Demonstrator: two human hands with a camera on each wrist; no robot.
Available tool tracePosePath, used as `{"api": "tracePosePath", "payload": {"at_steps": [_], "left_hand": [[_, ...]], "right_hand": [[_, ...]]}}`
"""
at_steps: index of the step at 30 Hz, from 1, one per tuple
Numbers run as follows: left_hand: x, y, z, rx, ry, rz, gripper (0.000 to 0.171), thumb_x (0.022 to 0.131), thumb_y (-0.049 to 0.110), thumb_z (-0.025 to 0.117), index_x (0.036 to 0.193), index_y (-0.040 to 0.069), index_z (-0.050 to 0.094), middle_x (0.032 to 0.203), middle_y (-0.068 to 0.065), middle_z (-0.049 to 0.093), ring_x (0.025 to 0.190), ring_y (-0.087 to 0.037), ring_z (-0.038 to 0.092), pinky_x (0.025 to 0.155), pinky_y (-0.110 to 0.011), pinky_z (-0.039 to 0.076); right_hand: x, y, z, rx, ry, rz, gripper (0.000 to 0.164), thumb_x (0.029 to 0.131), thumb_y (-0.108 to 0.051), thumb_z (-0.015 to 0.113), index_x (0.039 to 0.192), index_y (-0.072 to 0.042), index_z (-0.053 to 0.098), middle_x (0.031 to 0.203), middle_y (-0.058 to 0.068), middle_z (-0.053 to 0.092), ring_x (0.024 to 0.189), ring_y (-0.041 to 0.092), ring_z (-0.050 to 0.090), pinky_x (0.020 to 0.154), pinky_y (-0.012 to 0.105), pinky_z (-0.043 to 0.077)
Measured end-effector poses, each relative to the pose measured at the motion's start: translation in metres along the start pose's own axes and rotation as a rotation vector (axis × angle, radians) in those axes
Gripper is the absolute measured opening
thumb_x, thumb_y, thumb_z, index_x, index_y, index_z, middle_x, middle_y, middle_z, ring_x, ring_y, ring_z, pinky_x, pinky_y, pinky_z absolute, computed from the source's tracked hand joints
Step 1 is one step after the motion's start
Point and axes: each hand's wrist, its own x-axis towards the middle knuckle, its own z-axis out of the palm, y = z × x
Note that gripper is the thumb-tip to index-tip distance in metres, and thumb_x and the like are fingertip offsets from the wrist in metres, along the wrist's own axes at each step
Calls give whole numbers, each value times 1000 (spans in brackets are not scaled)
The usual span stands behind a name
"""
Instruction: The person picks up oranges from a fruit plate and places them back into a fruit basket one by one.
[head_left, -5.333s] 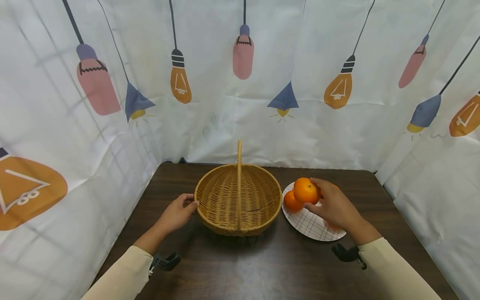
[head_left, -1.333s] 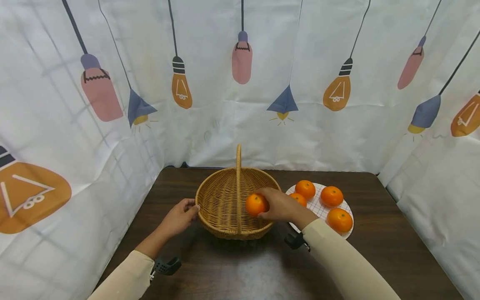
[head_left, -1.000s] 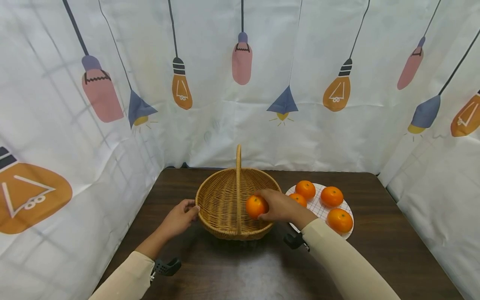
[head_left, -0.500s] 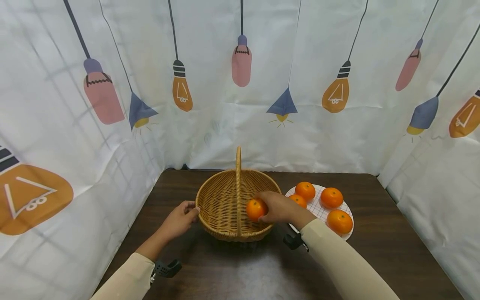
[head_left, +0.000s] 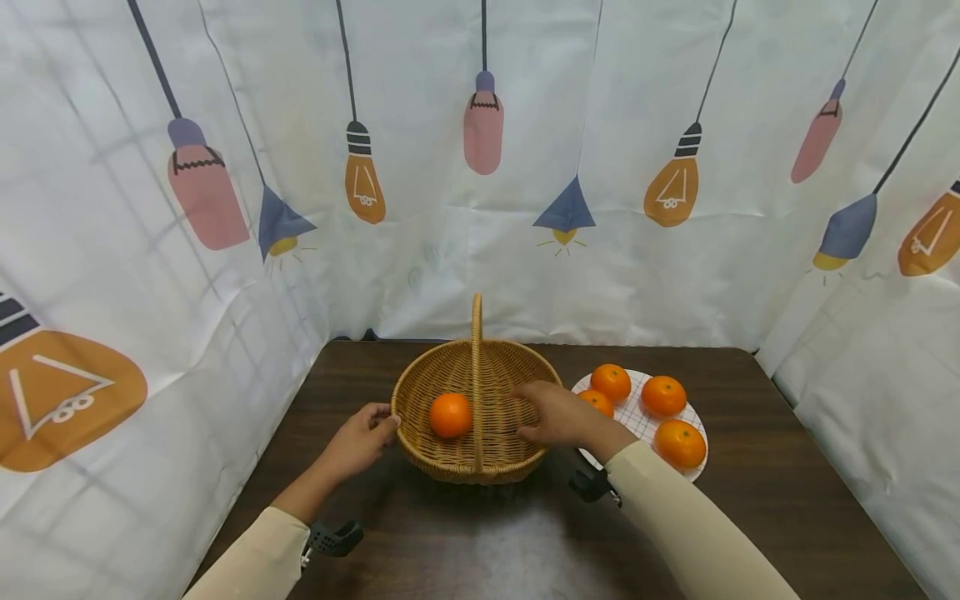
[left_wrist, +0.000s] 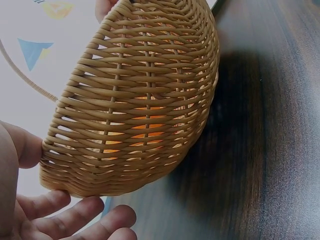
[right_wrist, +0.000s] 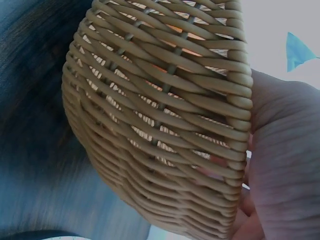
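In the head view, a round wicker basket (head_left: 429, 379) with a tall arched handle (head_left: 477, 333) stands mid-table. One orange (head_left: 451, 416) lies in its left half, left of the handle. My left hand (head_left: 358, 446) holds the basket's left rim; in the left wrist view the thumb (left_wrist: 25, 147) is on the rim and the fingers are below it. My right hand (head_left: 558, 414) reaches over the right rim into the basket, fingers loose, holding nothing. In the right wrist view the basket wall (right_wrist: 155, 110) hides most of its fingers.
A white checked plate (head_left: 639, 423) with several oranges (head_left: 663, 396) sits right of the basket, partly behind the right forearm. The dark wooden table (head_left: 465, 550) ends at a white curtain (head_left: 465, 250) printed with lamps.
The right hand took an orange from the plate to the basket and has now let it go. The orange has rolled left past the handle. The left hand stays on the rim.
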Motion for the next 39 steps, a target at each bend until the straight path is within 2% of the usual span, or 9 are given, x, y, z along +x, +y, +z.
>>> {"api": "tracePosePath", "payload": {"at_steps": [9, 17, 25, 36, 39], "left_hand": [[0, 1, 0, 8, 0, 1, 48, 107, 27, 52, 142, -6, 48, 113, -14, 65, 98, -25, 66, 77, -40, 57], [1, 0, -2, 3, -12, 9, 51, 108, 30, 53, 143, -6, 47, 114, -13, 65, 99, -24, 66, 78, -42, 57], [0, 2, -3, 6, -17, -1, 50, 107, 29, 53, 143, -6, 48, 112, -13, 65, 99, -26, 66, 79, -42, 57], [1, 1, -2, 0, -17, -9, 51, 108, 31, 52, 143, -5, 47, 114, -13, 65, 100, -26, 66, 80, -42, 57], [0, 1, -2, -2, -21, -9, 51, 108, 32, 52, 144, -5, 47, 115, -14, 65, 100, -26, 66, 80, -42, 57]], "right_hand": [[-9, 0, -3, 57, 62, -20, 61, 90, -27, 80, 143, -8, 57, 142, 10, 58, 133, 29, 53, 109, 47, 42], [-17, 5, -7, 41, 117, -28, 62, 89, -29, 80, 143, -9, 58, 141, 9, 59, 131, 29, 55, 107, 48, 45], [-30, 8, -14, 20, 157, 9, 64, 90, -37, 80, 144, -11, 57, 141, 8, 59, 131, 30, 53, 106, 50, 45], [-49, 16, -22, 47, 157, 60, 65, 92, -37, 78, 147, -11, 54, 146, 6, 55, 135, 30, 50, 106, 52, 44], [-56, 18, -25, 69, 158, 83, 66, 92, -38, 78, 147, -11, 54, 146, 6, 55, 131, 31, 54, 102, 53, 47]]}}
